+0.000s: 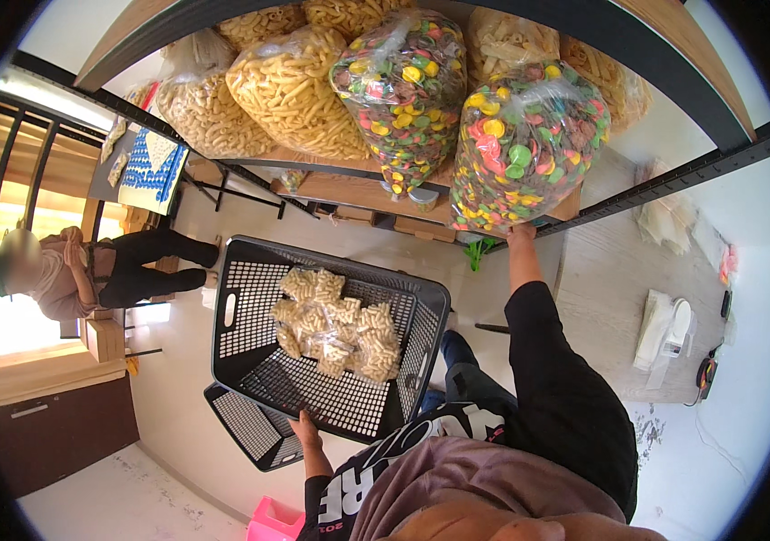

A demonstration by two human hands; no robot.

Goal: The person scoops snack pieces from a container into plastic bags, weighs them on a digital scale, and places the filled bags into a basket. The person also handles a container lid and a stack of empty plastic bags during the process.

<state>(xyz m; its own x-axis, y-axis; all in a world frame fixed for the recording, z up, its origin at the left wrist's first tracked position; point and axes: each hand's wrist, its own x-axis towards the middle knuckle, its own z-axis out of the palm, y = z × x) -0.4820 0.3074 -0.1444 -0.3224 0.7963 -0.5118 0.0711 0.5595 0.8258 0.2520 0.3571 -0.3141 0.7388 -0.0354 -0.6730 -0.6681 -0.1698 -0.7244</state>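
Observation:
My left hand (306,431) grips the near rim of a black plastic basket (254,307) with perforated walls. Several small clear packs of pale, short tube-shaped snacks (340,329) lie heaped inside it. My right arm stretches up to the shelf, where my right hand (520,236) meets the lower edge of a big clear bag of colourful round chips (529,153). The bag hides most of that hand's fingers, so I cannot tell whether they grip it or rest beneath it. Alongside stands another bag of colourful chips (403,99).
Large bags of pale snacks (295,90) fill the shelf's left part. A second black basket (254,433) sits below the first, near a pink plastic item (275,521). At left a person (105,270) stands by a table. A grey table (583,316) is at right.

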